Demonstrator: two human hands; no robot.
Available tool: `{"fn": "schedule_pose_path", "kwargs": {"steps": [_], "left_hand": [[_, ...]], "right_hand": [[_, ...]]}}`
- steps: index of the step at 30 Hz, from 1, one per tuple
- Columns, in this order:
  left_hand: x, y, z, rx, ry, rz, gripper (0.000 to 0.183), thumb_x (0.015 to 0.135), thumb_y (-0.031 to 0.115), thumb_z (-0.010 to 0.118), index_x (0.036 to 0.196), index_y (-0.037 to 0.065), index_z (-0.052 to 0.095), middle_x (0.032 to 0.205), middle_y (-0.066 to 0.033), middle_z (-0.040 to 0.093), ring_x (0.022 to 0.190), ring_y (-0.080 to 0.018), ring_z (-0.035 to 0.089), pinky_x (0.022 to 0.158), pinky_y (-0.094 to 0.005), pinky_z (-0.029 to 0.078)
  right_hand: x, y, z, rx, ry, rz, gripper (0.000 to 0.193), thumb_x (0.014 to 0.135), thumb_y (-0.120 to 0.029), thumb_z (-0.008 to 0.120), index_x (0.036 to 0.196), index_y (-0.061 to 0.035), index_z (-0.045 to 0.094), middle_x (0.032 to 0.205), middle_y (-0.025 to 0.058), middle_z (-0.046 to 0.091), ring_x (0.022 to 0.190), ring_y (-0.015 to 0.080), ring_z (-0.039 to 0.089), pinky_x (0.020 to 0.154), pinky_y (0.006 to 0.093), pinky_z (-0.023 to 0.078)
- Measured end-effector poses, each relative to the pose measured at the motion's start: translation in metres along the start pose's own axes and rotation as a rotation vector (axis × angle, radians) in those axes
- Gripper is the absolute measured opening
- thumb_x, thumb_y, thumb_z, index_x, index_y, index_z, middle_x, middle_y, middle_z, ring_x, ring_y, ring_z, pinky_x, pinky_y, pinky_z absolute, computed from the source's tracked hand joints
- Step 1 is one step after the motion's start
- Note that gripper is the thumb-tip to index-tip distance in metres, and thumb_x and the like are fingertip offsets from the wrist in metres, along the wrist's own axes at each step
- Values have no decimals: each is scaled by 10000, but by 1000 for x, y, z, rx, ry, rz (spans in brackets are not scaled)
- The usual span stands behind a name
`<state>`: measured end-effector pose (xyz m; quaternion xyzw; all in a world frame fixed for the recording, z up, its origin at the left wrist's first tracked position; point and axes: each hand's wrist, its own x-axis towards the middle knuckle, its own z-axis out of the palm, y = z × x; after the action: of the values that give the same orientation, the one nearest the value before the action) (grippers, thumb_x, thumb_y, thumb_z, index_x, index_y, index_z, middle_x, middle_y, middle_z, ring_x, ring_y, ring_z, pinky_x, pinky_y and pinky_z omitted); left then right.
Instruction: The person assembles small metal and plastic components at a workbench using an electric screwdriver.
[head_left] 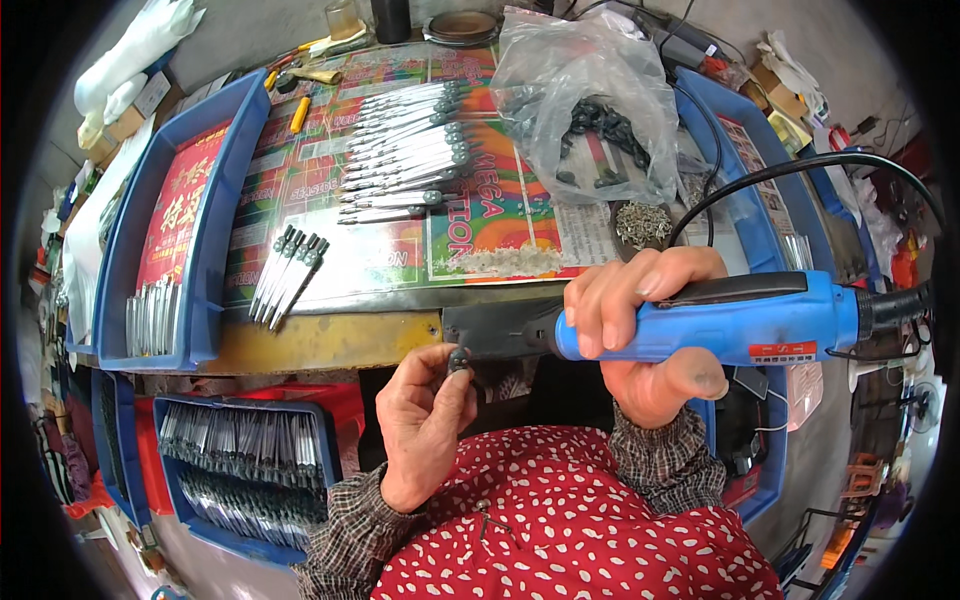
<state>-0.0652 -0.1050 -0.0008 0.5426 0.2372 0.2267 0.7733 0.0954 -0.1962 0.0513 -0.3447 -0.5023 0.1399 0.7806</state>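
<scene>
My right hand [645, 325] is wrapped round a blue electric screwdriver [750, 325] with a black lever along its top. The tool lies level, pointing left, and its tip is hard to make out against the dark bracket on the table edge. My left hand [420, 420] pinches a small dark fitting [458, 360] between thumb and fingers, close to that bracket. Beyond my hands, a pile of silvery rods with dark ends [405, 160] covers part of the table. A smaller group of such rods [288, 275] lies nearer, to the left.
A blue bin [232, 200] with rods stands at the table's left. Another blue bin [330, 450], full of rods, sits below. Toward the right are a clear plastic bag [540, 90] of black parts, a dish of small screws [642, 226] and a black cable [800, 165].
</scene>
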Motion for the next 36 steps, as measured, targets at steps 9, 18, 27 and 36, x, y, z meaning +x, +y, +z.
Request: {"fn": "schedule_pose_path", "kwargs": {"steps": [9,18,27,36], "left_hand": [[-10,-10,0,-155,41,-141,115,867,55,526,964,-4,508,786,-29,535,551,-64,473,437,-177,356],[-3,-8,6,-469,2,-410,88,859,52,535,927,-2,521,827,-64,568,595,-90,487,460,-197,364],[-1,-19,12,-368,43,-330,93,863,80,549,874,-6,516,725,-52,557,576,-82,491,448,-185,372],[0,-18,16,-358,95,-332,96,857,62,555,862,-23,512,671,-42,545,528,-59,479,418,-167,367]], "right_hand": [[-1,5,5,38,-111,-26,653,657,-617,628,957,-76,417,648,26,502,527,164,519,541,325,415],[-3,3,11,51,-142,51,640,654,-588,661,961,-74,435,658,31,521,539,172,532,548,323,415],[-2,1,17,63,-172,70,629,671,-569,671,975,-74,431,675,37,517,549,173,531,565,328,411],[-2,5,18,80,-193,93,623,672,-565,677,964,-72,431,671,38,517,544,170,528,551,321,411]]}}
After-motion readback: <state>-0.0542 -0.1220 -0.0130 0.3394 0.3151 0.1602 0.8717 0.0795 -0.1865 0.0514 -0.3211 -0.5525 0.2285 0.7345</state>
